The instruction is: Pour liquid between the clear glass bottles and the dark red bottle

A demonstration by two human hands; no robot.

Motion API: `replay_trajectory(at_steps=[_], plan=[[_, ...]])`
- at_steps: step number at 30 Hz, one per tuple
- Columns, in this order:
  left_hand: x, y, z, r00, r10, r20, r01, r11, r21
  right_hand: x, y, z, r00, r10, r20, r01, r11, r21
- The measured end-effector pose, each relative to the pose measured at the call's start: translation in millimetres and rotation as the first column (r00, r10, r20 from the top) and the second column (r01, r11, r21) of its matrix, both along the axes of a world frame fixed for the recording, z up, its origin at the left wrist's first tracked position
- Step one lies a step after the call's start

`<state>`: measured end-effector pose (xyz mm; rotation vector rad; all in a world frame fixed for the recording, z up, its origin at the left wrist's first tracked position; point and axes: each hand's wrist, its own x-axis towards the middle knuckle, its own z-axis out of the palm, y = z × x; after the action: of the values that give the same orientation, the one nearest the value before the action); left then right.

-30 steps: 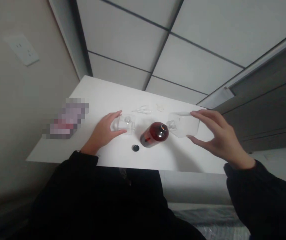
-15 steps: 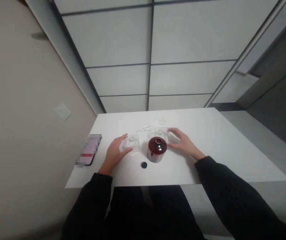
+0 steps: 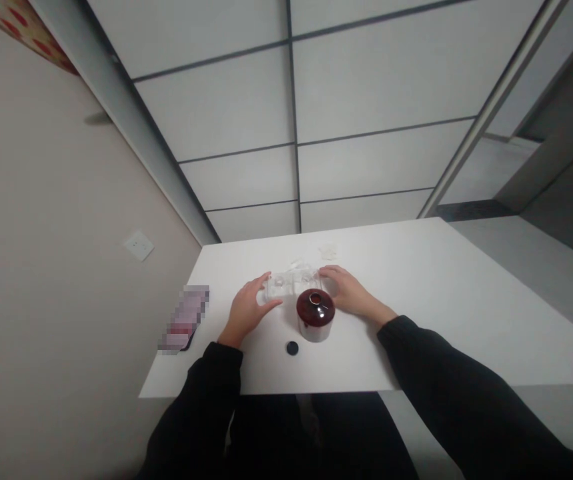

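Two small clear plastic containers lie side by side on the white table, each with a round feature on top. My left hand grips the left one by its outer side, fingers at the back and thumb at the front. Around the outer side of the right container is my right hand, its thumb partly hidden behind a jar. That jar has a dark red, glossy top with a ring-edged hole and a paler lower part. It stands in front of the right container. A small round black cap lies nearer to me.
A phone with a blurred screen lies at the table's left edge. Behind the containers are a white item I cannot make out and some small pale bits. A wall with a socket rises on the left.
My hands have come closer together, bringing the two clear containers from apart to side by side behind the jar. The camera view has tilted slightly. Jar and cap stay put on the table.
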<state>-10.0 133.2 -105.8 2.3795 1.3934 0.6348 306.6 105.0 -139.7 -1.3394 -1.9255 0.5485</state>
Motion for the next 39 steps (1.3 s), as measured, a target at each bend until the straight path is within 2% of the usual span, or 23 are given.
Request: replay_trajectory(at_steps=[5,10,16,21,24,27,30,35,39], plan=[[-3.9,0.2,-12.0,0.997,-0.018,0.073,0.018,1.000,0.012,3.4,-7.7,8.8,0.999,0.036,0.021,-0.036,0.999,-0.015],[-7.8,0.2,-12.9,0.987,-0.048,0.152,0.055,0.998,-0.042,20.2,-24.3,24.9,0.996,0.079,-0.045,-0.079,0.997,0.023],[-9.3,-5.2,-4.4,0.971,-0.083,0.223,0.093,0.995,-0.035,26.1,-28.1,36.1,0.985,-0.065,-0.160,0.073,0.996,0.044],[-9.0,-9.8,-2.6,0.966,-0.093,0.240,0.095,0.995,0.003,22.1,-27.0,36.2,0.958,-0.196,-0.209,0.184,0.980,-0.077],[-10.1,-10.3,-9.1,0.959,-0.058,0.278,0.052,0.998,0.031,24.8,-27.8,32.4,0.945,-0.258,-0.199,0.245,0.965,-0.089],[-11.7,-7.9,-17.5,0.923,0.006,0.384,-0.033,0.997,0.063,27.9,-27.5,27.3,0.913,-0.366,-0.180,0.374,0.927,0.011],[-12.8,-5.1,-22.4,0.869,0.092,0.487,-0.138,0.989,0.058,29.5,-26.9,23.0,0.888,-0.427,-0.169,0.441,0.896,0.053],[-10.5,-1.6,-20.6,0.831,0.138,0.539,-0.195,0.980,0.048,31.5,-26.6,20.3,0.894,-0.429,-0.128,0.440,0.896,0.067],[-4.4,1.2,-16.8,0.798,0.106,0.593,-0.229,0.964,0.136,31.0,-22.2,22.9,0.923,-0.378,-0.071,0.385,0.909,0.162]])
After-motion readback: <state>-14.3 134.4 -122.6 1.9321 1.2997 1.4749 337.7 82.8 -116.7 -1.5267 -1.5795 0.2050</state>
